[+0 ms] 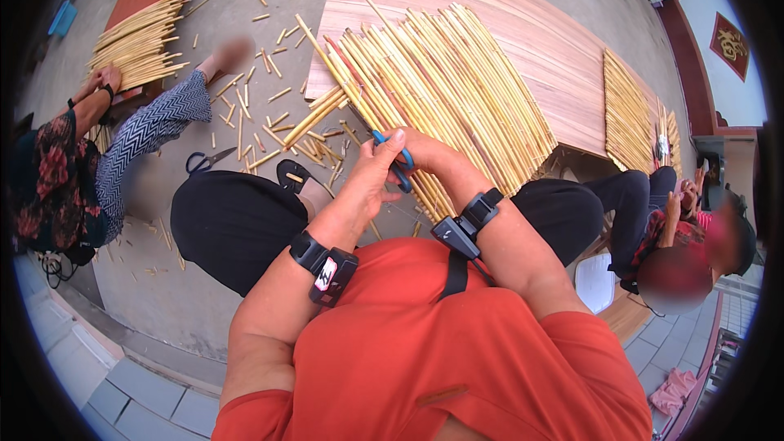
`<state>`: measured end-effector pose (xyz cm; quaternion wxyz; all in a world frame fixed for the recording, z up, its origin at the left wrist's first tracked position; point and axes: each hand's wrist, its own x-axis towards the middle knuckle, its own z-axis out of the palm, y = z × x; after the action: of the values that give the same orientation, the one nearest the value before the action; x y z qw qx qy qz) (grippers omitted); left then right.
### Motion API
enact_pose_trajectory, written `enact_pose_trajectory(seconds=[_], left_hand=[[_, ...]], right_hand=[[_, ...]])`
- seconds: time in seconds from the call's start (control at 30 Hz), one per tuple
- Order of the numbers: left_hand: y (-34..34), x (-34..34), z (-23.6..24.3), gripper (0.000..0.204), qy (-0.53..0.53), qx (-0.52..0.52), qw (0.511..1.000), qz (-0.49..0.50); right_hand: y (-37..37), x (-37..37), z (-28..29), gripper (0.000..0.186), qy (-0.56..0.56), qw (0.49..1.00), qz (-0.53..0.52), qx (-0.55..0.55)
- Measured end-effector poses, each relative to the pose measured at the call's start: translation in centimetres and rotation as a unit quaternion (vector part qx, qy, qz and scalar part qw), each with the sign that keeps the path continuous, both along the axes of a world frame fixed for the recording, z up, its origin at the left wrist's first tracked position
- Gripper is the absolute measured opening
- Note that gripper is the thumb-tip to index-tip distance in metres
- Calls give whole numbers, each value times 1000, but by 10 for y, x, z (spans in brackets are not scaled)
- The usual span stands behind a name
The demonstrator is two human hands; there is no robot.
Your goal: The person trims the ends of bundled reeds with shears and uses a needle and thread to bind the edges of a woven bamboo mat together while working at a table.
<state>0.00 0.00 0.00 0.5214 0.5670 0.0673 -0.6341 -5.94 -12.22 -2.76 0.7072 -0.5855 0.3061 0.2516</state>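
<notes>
Scissors (211, 160) with dark handles lie left of the stick row (449, 82); by its near left edge the left hand (373, 168), grip unclear, meets blue-handled scissors (403, 180), which the right hand (426, 153) grasps; right of it, more sticks (624, 114) rest on the surface (563, 57)

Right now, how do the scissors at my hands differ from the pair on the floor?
The held scissors have bright blue handles; the floor scissors have much darker, navy-looking ones. The held scissors are up between your left hand and right hand, which partly cover them; the floor scissors lie untouched, both handle loops in plain view. Both pairs have bluish handles.
</notes>
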Motion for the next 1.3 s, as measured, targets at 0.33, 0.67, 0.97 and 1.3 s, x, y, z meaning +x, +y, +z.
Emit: enact_pose_trajectory(seconds=[0.33, 0.67, 0.97, 1.3], left_hand=[[-2, 9, -2, 64, 9, -26, 999, 31], [5, -28, -3, 49, 31, -53, 994, 94], [17, 66, -23, 34, -681, 85, 713, -145], [11, 68, -40, 36, -762, 160, 576, -250]], right_hand=[[3, 11, -8, 21, -32, 997, -57, 27], [6, -23, -11, 13, -33, 998, -28, -38], [13, -15, 23, 10, 38, 996, -20, -84], [-2, -22, 25, 16, 56, 998, 34, 5]])
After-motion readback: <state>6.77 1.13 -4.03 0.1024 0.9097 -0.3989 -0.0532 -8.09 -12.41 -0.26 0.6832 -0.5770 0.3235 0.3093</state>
